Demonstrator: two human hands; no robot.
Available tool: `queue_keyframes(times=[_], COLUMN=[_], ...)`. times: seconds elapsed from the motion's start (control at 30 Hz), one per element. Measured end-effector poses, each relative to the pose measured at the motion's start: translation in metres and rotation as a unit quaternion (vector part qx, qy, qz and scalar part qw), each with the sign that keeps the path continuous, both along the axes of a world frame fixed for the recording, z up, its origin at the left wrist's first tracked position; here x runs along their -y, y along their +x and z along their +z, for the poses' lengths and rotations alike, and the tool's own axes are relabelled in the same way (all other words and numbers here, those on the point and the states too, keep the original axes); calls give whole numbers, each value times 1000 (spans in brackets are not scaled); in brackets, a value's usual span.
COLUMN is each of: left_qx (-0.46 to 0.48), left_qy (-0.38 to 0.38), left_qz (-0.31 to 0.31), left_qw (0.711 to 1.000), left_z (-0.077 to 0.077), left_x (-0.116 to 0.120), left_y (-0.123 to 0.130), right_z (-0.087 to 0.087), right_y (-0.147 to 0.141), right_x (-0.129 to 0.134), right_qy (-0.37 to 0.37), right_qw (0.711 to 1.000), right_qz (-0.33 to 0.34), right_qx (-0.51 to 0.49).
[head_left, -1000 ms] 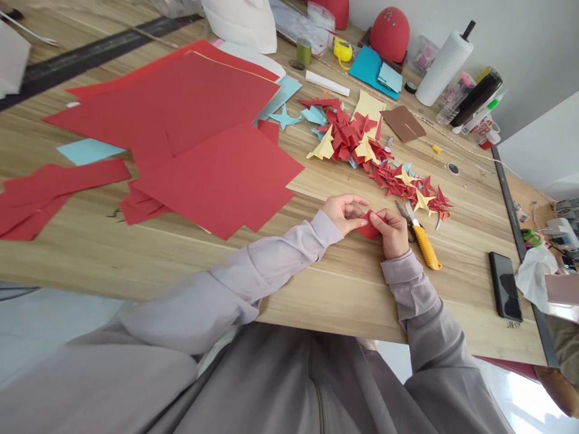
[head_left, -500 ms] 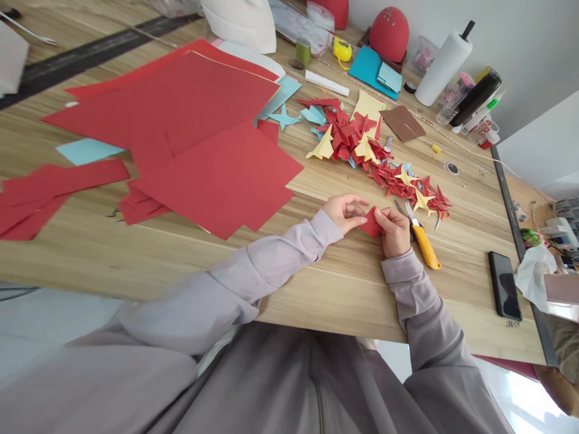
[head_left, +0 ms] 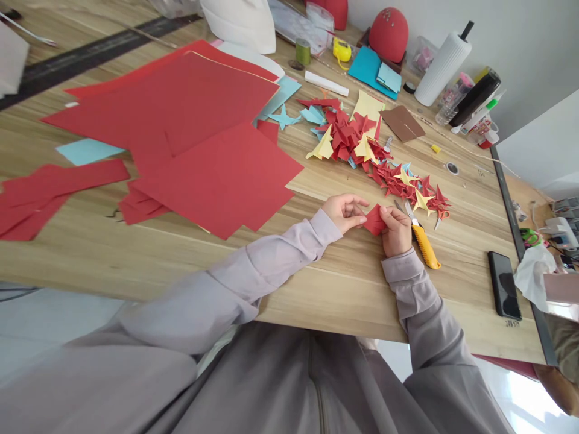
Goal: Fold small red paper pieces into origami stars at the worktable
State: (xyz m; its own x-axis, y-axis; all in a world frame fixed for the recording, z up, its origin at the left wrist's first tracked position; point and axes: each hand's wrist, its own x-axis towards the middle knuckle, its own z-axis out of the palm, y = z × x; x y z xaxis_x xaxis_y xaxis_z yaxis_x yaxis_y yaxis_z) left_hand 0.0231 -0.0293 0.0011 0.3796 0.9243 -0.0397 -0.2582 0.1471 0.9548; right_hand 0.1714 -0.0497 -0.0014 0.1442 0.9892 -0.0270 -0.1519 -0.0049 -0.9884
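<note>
A small square of folded red paper is held up between my two hands, above the front part of the table. My left hand pinches its left corner between thumb and fingertips. At the right edge, the thumb and fingers of my right hand close on the same paper. Crease lines show on its face. Just right of my right hand lies a yellow utility knife with its blade out. Beyond both hands, folded paper stars in red, yellow and blue lie in a long heap.
Large red paper sheets cover the left middle of the wooden table, with red strips farther left. A black phone lies near the right edge. Along the back stand a white bottle, a tape measure and a red dome.
My right thumb has shifted slightly right along the paper, so more of the red square shows. My left hand stays almost where it was.
</note>
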Motion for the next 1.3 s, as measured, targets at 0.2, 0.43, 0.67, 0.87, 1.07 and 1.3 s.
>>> queue_keyframes(times=[0.2, 0.43, 0.67, 0.87, 1.07, 1.3], left_qx=[22, 37, 34, 6, 11, 36], left_qy=[-5, -17, 1, 16, 8, -14], left_qz=[-16, -12, -15, -11, -27, 28], left_qw=[1000, 999, 999, 1000, 1000, 999], left_z=[-1, -4, -5, -7, -4, -9], left_x=[-1, -2, -1, -1, -1, -5], left_y=[0, 0, 0, 1, -2, -1], right_z=[-1, 1, -3, -5, -4, -5], right_y=[1, 1, 4, 4, 3, 2], right_x=[0, -1, 2, 1, 2, 0], right_qy=[2, 6, 38, 33, 21, 37], right_qw=[1000, 1000, 995, 993, 996, 998], right_qz=[0, -22, 6, 19, 21, 8], right_qx=[-14, -7, 94, 113, 79, 43])
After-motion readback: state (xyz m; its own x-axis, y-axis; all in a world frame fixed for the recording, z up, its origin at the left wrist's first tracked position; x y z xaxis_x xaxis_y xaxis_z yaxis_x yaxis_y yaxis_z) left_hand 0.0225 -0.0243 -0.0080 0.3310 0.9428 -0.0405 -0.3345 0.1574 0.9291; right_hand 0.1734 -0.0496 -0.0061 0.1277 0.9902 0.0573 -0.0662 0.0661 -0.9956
